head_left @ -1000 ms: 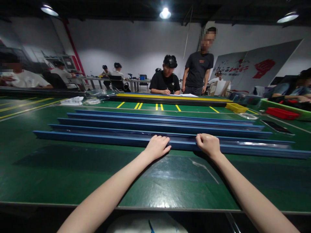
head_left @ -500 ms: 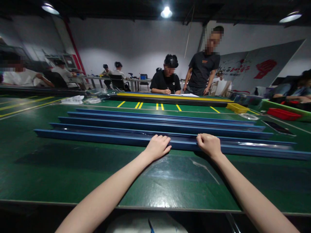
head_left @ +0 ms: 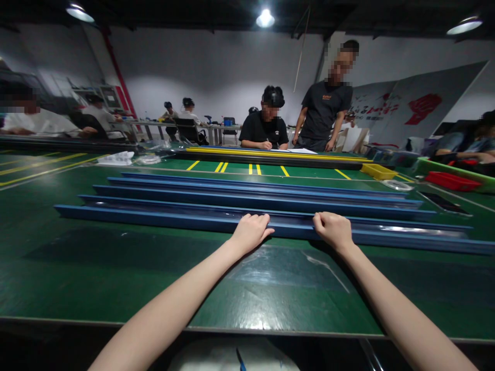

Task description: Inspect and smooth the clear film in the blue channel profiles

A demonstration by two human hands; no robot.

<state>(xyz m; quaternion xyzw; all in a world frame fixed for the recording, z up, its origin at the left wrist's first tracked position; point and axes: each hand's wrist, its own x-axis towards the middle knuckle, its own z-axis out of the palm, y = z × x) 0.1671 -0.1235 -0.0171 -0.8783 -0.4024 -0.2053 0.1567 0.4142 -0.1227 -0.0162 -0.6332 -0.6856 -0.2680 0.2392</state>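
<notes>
A long blue U-shaped channel (head_left: 154,216) lies across the green table. My left hand (head_left: 251,230) is curled over its front wall near the middle, fingertips inside the groove and thumb along the outer side. To the right, my right hand (head_left: 333,229) closes in a fist on the same front wall, its fingertips hidden. A short length of bare wall shows between the two hands. Just behind lies a second blue channel (head_left: 193,194), parallel and untouched. A strip of clear film (head_left: 290,268) lies flat on the table under my forearms.
Across the table (head_left: 116,293) lie yellow and black long strips (head_left: 278,155). A yellow tray (head_left: 378,171), a red tray (head_left: 452,181) and a phone (head_left: 444,203) are at the right. Clear plastic wrapping (head_left: 149,159) sits at the back left. Two co-workers are opposite.
The fingers of my left hand have curled in slightly over the channel wall. My right hand and both channels stay in place.
</notes>
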